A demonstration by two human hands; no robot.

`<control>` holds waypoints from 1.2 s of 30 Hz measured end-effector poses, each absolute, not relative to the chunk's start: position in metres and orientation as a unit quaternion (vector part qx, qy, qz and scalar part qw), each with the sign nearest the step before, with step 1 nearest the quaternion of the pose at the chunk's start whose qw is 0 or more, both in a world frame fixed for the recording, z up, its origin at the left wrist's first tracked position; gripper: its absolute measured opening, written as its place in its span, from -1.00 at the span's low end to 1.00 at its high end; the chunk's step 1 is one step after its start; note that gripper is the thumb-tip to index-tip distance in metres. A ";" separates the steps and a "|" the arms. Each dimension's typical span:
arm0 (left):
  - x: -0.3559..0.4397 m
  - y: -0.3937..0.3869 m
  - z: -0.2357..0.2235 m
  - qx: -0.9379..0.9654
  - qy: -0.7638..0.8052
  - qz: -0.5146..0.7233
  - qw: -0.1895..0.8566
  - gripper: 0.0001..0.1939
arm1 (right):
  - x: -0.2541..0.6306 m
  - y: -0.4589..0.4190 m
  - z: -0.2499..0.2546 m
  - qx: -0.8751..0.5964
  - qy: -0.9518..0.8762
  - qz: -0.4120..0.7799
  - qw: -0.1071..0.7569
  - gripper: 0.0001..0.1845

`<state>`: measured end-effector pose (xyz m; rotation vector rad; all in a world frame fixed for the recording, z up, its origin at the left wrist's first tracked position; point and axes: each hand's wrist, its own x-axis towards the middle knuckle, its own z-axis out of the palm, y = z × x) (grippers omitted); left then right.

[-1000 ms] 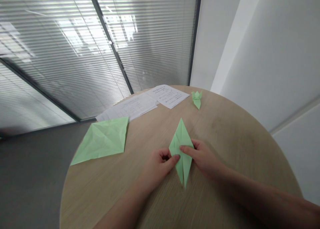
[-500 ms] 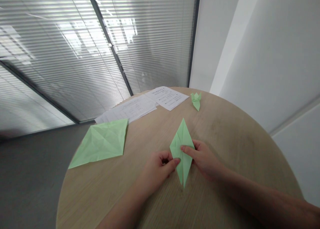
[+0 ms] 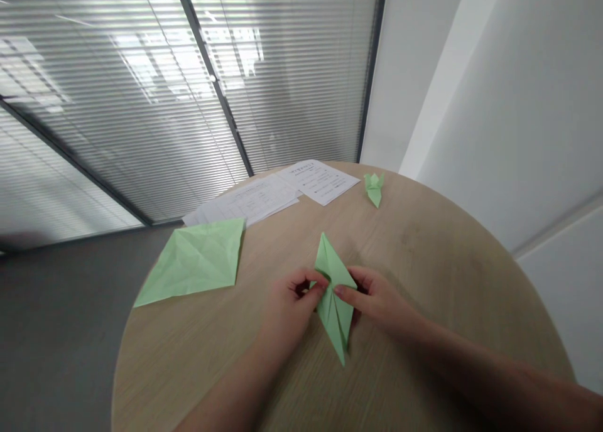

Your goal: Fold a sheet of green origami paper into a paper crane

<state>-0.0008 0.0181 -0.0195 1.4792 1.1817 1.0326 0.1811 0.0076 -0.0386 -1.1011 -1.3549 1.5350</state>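
Between my two hands is a light green folded paper [image 3: 337, 270], a long diamond with a crease or slit down its lower half. My left hand [image 3: 294, 297] pinches its left edge, thumb and forefinger meeting near the middle of the diamond. On the other side, my right hand [image 3: 377, 297] grips the right edge, its thumb lying on the front face and the other fingers behind, partly hidden. The diamond's upper point leans to the left and its lower point hangs toward me, over the table.
A creased green paper sheet [image 3: 202, 256] lies at the left of the round wooden table [image 3: 447, 269]. Printed white sheets [image 3: 325, 184] overlap at the far edge, beside a small green folded paper figure [image 3: 374, 190]. Window blinds and a white wall stand beyond.
The folded paper has tilted, its upper point swinging left. My left thumb and forefinger have moved up from the lower left edge and now pinch near its middle.
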 end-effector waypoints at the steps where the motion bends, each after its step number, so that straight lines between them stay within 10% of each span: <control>1: -0.001 0.019 -0.020 0.595 0.489 0.429 0.472 -0.87 | 0.180 0.007 -0.038 -0.429 -0.519 0.614 0.411 -0.49; 36: -0.001 0.020 -0.021 0.573 0.508 0.479 0.429 -0.60 | 0.184 0.009 -0.046 -0.363 -0.468 0.617 0.519 -0.61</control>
